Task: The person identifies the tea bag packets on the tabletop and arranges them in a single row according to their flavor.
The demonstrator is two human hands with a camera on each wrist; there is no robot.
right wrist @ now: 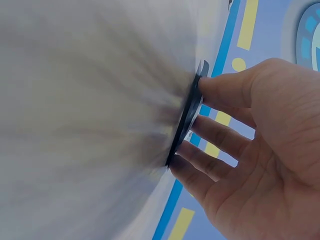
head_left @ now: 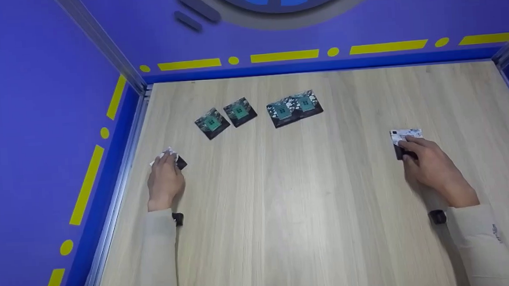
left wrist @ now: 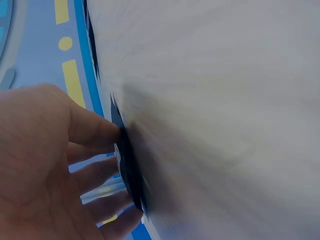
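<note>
At the left of the table, my left hand (head_left: 165, 181) grips a flat square card (head_left: 181, 162) by its edges. The card's far part is white and its near part black. In the left wrist view the thumb and fingers span this thin dark card (left wrist: 130, 165), close to the tabletop. Over on the right, my right hand (head_left: 432, 167) holds a similar white-and-black square card (head_left: 396, 138). Its thumb and fingertips sit at the edges of that card (right wrist: 189, 112) in the right wrist view. The fingers hide much of both printed faces.
Two separate green-and-black square cards (head_left: 212, 123) (head_left: 240, 112) lie at the back left of the wooden table (head_left: 293, 202). Right of them, two more cards (head_left: 295, 109) with green centres lie edge to edge. Blue panels (head_left: 292, 34) wall the back and sides.
</note>
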